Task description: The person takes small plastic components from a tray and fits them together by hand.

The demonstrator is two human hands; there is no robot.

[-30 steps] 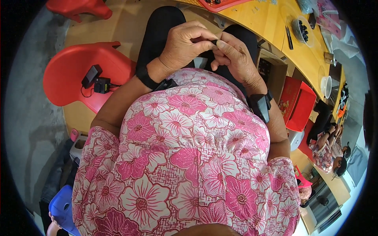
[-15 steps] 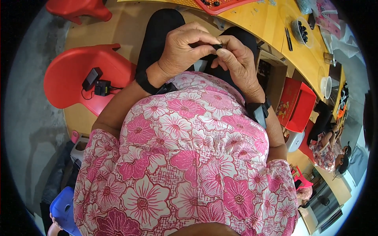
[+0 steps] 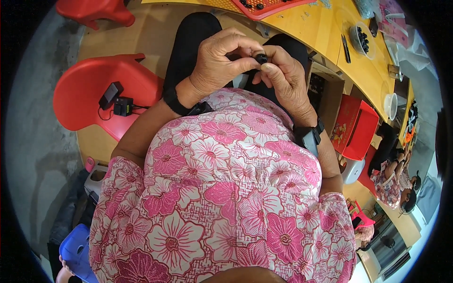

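Above my lap, a small round black part (image 3: pixel 261 58) with a hole or recess in its face is pinched between both hands. My left hand (image 3: pixel 225 54) grips its left side with thumb and forefinger. From the right, my right hand (image 3: pixel 284 70) has thumb and fingers closed on the same part. The fingers hide most of it, so its exact kind cannot be made out. Similar black parts lie in a clear plastic tub (image 3: pixel 373 48) on the yellow table and in a red tray (image 3: pixel 283 6) at the table's near edge.
The yellow wooden table (image 3: pixel 325 35) curves along the front and right, with a black pen-like tool (image 3: pixel 346 49) on it. A red box (image 3: pixel 355 127) stands below its edge at right. To my left, a red chair (image 3: pixel 78 94) holds black adapters (image 3: pixel 123 106). Other people sit at far right.
The small black part has turned between my fingers, so its round face with the recess now shows. Both hands stay in nearly the same place.
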